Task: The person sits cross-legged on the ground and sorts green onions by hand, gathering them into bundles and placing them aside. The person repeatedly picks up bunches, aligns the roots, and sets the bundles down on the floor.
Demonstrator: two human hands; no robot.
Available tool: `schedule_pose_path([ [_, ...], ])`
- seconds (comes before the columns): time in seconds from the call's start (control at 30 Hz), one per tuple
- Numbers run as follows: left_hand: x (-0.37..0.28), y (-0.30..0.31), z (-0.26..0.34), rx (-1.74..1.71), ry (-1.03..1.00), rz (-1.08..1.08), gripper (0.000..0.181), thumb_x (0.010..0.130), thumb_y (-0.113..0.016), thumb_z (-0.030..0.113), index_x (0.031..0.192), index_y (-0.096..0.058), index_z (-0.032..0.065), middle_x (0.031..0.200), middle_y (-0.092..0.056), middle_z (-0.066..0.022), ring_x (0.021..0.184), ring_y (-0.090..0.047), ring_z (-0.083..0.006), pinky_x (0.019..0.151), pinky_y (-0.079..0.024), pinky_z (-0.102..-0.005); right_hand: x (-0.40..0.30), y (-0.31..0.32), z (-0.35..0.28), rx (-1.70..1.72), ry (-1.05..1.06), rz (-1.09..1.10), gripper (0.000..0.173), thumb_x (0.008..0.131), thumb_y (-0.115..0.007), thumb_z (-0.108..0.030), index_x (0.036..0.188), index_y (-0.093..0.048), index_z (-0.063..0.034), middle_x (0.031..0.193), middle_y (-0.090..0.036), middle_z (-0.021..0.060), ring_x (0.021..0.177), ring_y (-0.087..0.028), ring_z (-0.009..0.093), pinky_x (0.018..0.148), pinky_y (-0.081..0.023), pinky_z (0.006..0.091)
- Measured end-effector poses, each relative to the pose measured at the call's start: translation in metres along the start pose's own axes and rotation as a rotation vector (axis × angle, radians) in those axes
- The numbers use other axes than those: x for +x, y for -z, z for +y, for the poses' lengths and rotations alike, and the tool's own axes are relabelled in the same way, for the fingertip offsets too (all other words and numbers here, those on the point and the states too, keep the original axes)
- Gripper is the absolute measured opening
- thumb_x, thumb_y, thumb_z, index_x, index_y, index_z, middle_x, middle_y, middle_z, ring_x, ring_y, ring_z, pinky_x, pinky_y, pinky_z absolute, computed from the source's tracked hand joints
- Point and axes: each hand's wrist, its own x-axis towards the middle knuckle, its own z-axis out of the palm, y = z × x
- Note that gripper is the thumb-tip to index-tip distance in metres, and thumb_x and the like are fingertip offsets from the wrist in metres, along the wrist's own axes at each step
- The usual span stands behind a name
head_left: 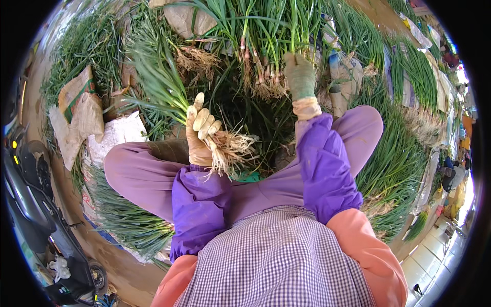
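Observation:
My left hand [201,126], in a cream rubber glove, is closed around a bunch of green garlic plants [178,98]. Their leaves point up and to the left, and their pale roots hang to the lower right of the fist. My right hand [301,75], in a dirty greenish glove, reaches forward to the edge of a pile of green garlic [268,34] with reddish-white bases and roots. Its fingers are bent at the stems, and the back of the hand hides whether they grip any. Loose dark leaves [249,119] lie between my knees.
More leafy bundles lie at my left [130,215] and right [399,165]. Woven sacks [82,115] rest at the left. A parked motor scooter [34,203] stands at the far left. Further bundles and a crouching person [456,176] are at the far right.

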Motion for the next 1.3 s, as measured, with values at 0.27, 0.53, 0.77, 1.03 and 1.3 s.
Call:
schedule_pose_path([
  [0.27,-0.005,0.022,-0.001,0.058,0.125,0.294,0.030,0.093,-0.046,0.021,0.112,-0.053,-0.0017,0.050,-0.032,0.0078,0.039,-0.033,-0.0049,0.071,-0.048,-0.0275,0.020,-0.002,0.018,-0.259,0.203,0.352,0.011,0.086,-0.057,-0.022,0.090,-0.064,-0.0143,0.071,-0.058,0.0036,0.057,-0.054,0.012,0.046,-0.046,0.0258],
  [0.53,0.004,0.027,-0.013,0.334,0.064,0.373,0.033,0.093,-0.047,0.021,0.116,-0.049,-0.0025,0.058,-0.036,0.0068,0.047,-0.038,-0.0049,0.072,-0.051,-0.0277,0.066,-0.065,-0.031,-0.316,-0.054,-0.237,0.031,0.086,-0.053,-0.038,0.099,-0.063,-0.0121,0.086,-0.063,0.0062,0.072,-0.059,0.016,0.069,-0.048,0.0330],
  [0.77,0.038,0.023,-0.006,0.543,0.059,0.469,0.028,0.088,-0.054,0.020,0.109,-0.058,0.0023,0.053,-0.031,0.0085,0.043,-0.030,-0.0046,0.050,-0.043,-0.0222,0.037,-0.010,-0.011,0.569,-0.030,-0.410,0.020,0.088,-0.055,-0.020,0.091,-0.061,-0.0012,0.071,-0.058,0.0014,0.054,-0.049,0.008,0.052,-0.041,0.0201],
  [1.03,0.083,0.025,-0.022,0.436,0.105,0.427,0.036,0.091,-0.048,0.017,0.121,-0.046,-0.0034,0.050,-0.032,0.0091,0.041,-0.035,-0.0041,0.055,-0.046,-0.0201,-0.076,0.174,0.000,0.938,-0.033,-0.256,0.030,0.094,-0.040,-0.016,0.109,-0.054,0.0063,0.052,-0.028,-0.0093,0.038,-0.024,0.001,0.033,-0.017,0.0177],
  [1.3,0.076,0.044,-0.032,0.474,0.133,0.593,0.034,0.092,-0.048,0.024,0.113,-0.054,-0.0017,0.052,-0.031,0.0077,0.042,-0.033,-0.0059,0.057,-0.047,-0.0262,-0.235,0.307,0.147,0.012,-0.368,0.683,0.031,0.091,-0.049,-0.026,0.111,-0.056,-0.0036,0.063,-0.040,-0.0028,0.055,-0.034,0.005,0.046,-0.023,0.0228],
])
